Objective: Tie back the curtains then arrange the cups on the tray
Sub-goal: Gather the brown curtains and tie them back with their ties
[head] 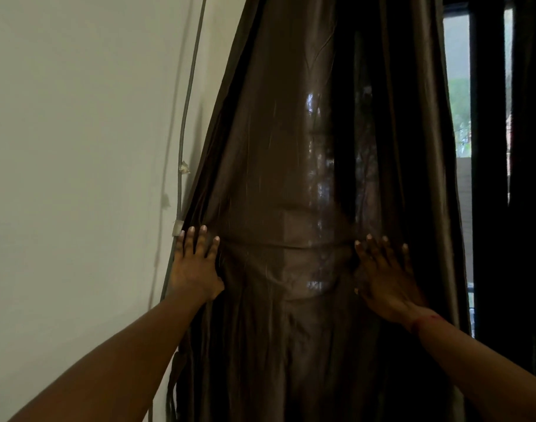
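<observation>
A dark brown, shiny curtain (291,147) hangs gathered in front of me, cinched at its middle by a band of the same cloth (286,236). My left hand (195,263) lies flat on the curtain's left edge at the band's height, fingers straight and spread, pointing up. My right hand (385,275) presses flat against the curtain's right side at the same height, fingers straight. Neither hand holds anything. No cups or tray are in view.
A pale wall (78,147) fills the left. A thin grey cable (186,117) runs down it beside the curtain. On the right a window (458,102) shows daylight, with a dark frame (486,147) and more dark curtain past it.
</observation>
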